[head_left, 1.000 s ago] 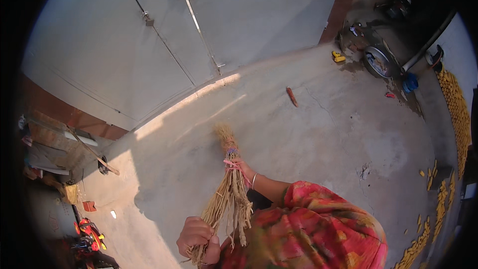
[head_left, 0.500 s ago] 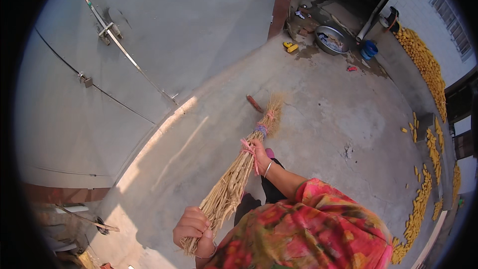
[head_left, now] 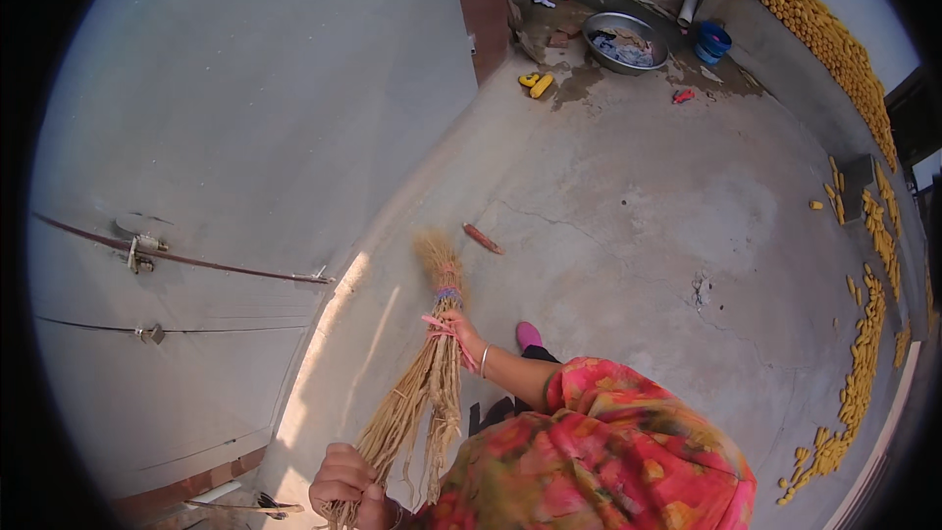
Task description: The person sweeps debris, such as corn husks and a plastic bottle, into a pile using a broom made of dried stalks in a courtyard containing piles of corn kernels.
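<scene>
A long hand broom (head_left: 407, 402) made of dry, pale brown stalks lies slantwise across my front, its bristly head pointing away from me. Pink ties and a purple band bind it just above the head. My right hand (head_left: 459, 336), with a bracelet at the wrist, is closed round the broom at the pink tie. At the lower left, my left hand (head_left: 343, 486) grips the loose stalk ends, fingers curled over them. Between my hands the stalks part into two strands. The bristles hover over or brush the concrete; I cannot tell which.
A reddish-brown stick-like piece (head_left: 483, 238) lies beside the bristles. Closed grey metal gates (head_left: 245, 137) with bolts stand left. Ahead are a metal basin (head_left: 628, 44) holding cloth, a blue bucket (head_left: 712, 42) and yellow shoes (head_left: 537, 84). Corn cobs (head_left: 854, 383) line the right side.
The bristly head has swung to the left, and both hands have shifted left with the broom. Its stalks have spread apart between my hands. The whole view has turned somewhat.
</scene>
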Demonstrator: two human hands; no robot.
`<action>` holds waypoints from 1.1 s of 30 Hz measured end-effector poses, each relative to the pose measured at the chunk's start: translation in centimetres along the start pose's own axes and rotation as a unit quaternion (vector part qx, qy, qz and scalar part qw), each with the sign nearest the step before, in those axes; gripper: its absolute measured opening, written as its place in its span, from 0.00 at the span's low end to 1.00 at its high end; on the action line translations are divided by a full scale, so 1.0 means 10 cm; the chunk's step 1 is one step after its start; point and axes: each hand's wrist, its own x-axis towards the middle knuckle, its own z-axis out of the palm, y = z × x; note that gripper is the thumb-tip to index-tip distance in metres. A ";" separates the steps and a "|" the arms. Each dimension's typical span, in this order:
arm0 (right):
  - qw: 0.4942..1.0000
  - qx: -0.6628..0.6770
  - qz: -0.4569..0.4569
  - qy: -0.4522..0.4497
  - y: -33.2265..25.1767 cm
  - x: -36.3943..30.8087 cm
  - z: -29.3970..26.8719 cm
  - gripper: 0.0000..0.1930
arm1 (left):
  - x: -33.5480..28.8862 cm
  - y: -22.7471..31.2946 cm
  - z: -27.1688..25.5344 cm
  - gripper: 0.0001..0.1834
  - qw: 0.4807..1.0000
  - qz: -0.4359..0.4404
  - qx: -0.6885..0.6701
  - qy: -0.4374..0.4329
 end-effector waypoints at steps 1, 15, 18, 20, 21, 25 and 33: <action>0.999 0.014 -0.031 0.008 -0.30 -0.01 -0.13 0.17 | 0.15 -0.06 0.19 0.15 1.000 -0.006 -0.025 -0.003; 0.896 0.206 -0.385 0.077 -2.39 -0.84 -0.93 0.17 | 1.21 -1.12 1.63 0.15 0.936 -0.057 -0.322 -0.130; 0.832 0.267 -0.474 0.110 -2.33 -1.02 -1.36 0.20 | 1.33 -1.40 1.86 0.20 0.901 -0.087 -0.377 -0.195; 0.802 0.301 -0.500 0.124 -2.12 -1.14 -1.52 0.21 | 1.42 -1.51 2.01 0.18 0.874 -0.144 -0.401 -0.232; 0.789 0.316 -0.510 0.135 -1.99 -1.23 -1.55 0.21 | 1.48 -1.53 2.10 0.18 0.859 -0.172 -0.410 -0.252; 0.689 0.412 -0.560 0.202 -1.34 -1.42 -1.74 0.21 | 1.62 -1.53 2.48 0.22 0.720 -0.302 -0.477 -0.403; 0.439 0.564 -0.617 0.328 0.36 -1.58 -2.12 0.19 | 0.80 -1.48 3.38 0.07 0.423 -0.316 -0.548 -0.648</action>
